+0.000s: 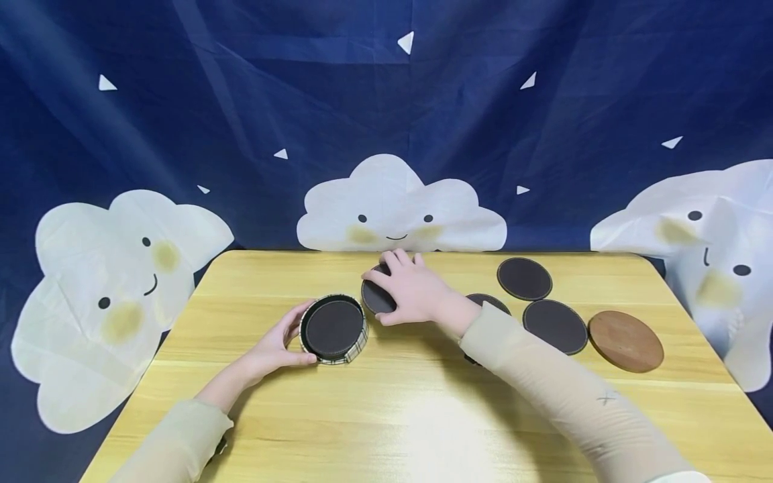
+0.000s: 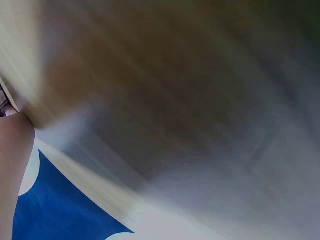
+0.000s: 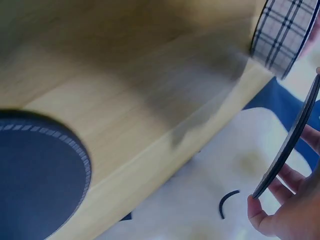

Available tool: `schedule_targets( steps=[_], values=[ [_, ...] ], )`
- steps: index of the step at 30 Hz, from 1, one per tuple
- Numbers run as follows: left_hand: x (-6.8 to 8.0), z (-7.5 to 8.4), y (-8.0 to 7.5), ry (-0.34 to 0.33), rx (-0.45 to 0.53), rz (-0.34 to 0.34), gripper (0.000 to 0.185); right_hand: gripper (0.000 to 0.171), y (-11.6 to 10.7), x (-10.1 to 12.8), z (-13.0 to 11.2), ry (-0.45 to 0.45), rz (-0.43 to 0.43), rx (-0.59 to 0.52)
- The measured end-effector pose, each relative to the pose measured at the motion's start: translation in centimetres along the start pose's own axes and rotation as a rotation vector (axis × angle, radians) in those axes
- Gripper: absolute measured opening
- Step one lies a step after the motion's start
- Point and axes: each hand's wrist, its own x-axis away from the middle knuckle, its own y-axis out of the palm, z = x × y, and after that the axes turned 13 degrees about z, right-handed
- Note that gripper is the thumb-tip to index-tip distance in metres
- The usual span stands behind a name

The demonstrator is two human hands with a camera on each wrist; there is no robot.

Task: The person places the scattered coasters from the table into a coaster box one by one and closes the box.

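On a yellow wooden table [image 1: 423, 416], in front of a blue backdrop printed with smiling clouds, dark round coasters are being gathered into a small plaid holder [image 1: 334, 330]. The holder is steadied by the left hand [image 1: 274, 347], whose thumb and fingers are curled round its near-left wall; one coaster is seen lying flat inside it. Just behind and to the right of the holder, a coaster [image 1: 376, 295] is gripped by the right hand [image 1: 413, 290], fingers curled over its far edge and thumb at its near edge. In the right wrist view the coaster [image 3: 290, 140] is seen edge-on and tilted, its rim pinched by the fingertips [image 3: 260, 212], with the holder [image 3: 285, 35] above it.

Three more dark coasters and one brown coaster [image 1: 625, 341] are spread flat on the table to the right.

Judged from this, the step is best done if the held coaster is levelled, centred over the rim, and lowered flat, while the holder is kept pressed down so it cannot slide or tip.
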Motion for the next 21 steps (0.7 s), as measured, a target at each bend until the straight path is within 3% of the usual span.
schedule_targets(
  steps=[21],
  values=[
    [0.0, -0.1, -0.1, -0.015, -0.012, 0.001, 0.109, 0.081, 0.9, -1.5, -4.7, -0.094, -0.017, -0.047]
  ],
)
